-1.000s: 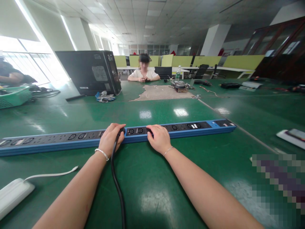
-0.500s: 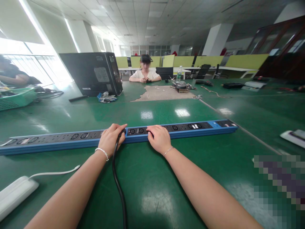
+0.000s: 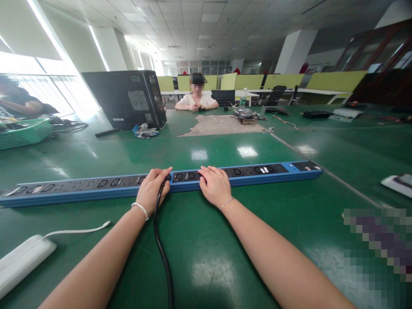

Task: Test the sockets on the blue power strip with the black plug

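A long blue power strip point(image 3: 86, 194) with black sockets lies across the green table in front of me. My left hand point(image 3: 150, 186) is closed around the plug point(image 3: 168, 177) of a black power cord point(image 3: 163, 249), at the strip's middle. From there the cord hangs down toward the table's near side. The plug's end is mostly hidden by my fingers, so I cannot tell how deep it sits in a socket. To the right of it, my right hand point(image 3: 215, 185) grips the strip, fingers over the top and thumb at the near side.
Near the left edge lies a white power strip point(image 3: 27, 262) with a white cable. Beyond stand a black computer case point(image 3: 122, 101), gloves point(image 3: 145, 131) and a green basket point(image 3: 28, 133). A person point(image 3: 197, 101) sits across the table; another is at far left.
The view has shifted slightly, and my left hand sits a touch farther right with the plug. My right hand stays in place on the strip.
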Tool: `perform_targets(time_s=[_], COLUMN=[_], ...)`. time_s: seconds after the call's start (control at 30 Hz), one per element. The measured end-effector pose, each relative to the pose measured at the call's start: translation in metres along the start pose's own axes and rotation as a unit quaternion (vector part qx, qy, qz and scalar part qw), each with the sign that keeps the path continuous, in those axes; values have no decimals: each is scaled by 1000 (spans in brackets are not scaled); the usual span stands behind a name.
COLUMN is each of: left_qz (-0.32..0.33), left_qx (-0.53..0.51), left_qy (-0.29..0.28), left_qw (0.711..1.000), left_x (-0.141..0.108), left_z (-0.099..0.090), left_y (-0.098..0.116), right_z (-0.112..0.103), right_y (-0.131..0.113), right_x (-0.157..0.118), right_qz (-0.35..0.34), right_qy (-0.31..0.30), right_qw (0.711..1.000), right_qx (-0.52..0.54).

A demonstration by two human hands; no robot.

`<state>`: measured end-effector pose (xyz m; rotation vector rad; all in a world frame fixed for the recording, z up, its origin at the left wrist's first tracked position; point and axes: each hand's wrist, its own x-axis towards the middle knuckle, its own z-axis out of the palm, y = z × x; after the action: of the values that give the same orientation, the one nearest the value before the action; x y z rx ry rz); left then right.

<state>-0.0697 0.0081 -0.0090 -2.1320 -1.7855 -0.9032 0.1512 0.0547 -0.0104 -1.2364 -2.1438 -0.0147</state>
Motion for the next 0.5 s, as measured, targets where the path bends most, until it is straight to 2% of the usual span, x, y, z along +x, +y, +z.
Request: perform_targets(time_s=[0.27, 0.5], left_qz=[-26, -19], left_qx=[-8, -22], left_qy=[23, 3], left_qw=[999, 1000], left_x=[1, 2], left_z=[3, 4], left_y=[3, -1], right_z=[1, 3], right_y=[-2, 0], right_x=[0, 0], right_qz=[3, -5], right_qy=[2, 12], right_qw=[1000, 1000], right_qx=[-24, -22])
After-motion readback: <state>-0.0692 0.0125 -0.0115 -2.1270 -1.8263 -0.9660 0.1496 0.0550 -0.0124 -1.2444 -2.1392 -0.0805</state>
